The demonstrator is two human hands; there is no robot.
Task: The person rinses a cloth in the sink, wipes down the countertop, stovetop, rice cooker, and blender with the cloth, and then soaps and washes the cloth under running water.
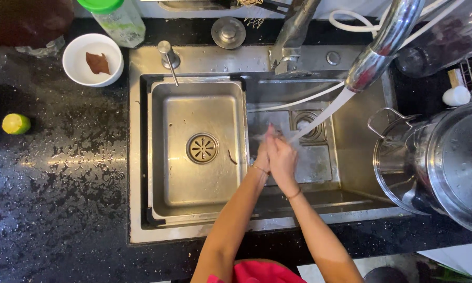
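Right now I see both hands pressed together over the sink's right basin [319, 162], the left hand [262, 155] palm-to-palm against the right hand [283, 160], fingers pointing toward twelve o'clock. Neither grasps anything; they lie flat on each other, and whether the fingers interlace I cannot tell. Both forearms come up from six o'clock, bare, converging at the wrists, each wrist with a thin bracelet.

A stream of water [319, 116] falls slantwise from the chrome faucet spout [374, 60] at one o'clock and meets the fingertips. Just beyond the fingertips sits the square drain [312, 126]. At nine o'clock from the hands lies a steel insert tray [194, 112] with a round strainer in its middle.

Further out, the surface [52, 183] is black speckled stone, wet with droplets. On it at ten o'clock stands a white bowl [93, 59] holding a brown scrap, a green-capped bottle [116, 18] just beyond it, and a lime [16, 123] near the left edge. At three o'clock rest a steel pot [401, 167] and a glass lid [458, 162] touching it.
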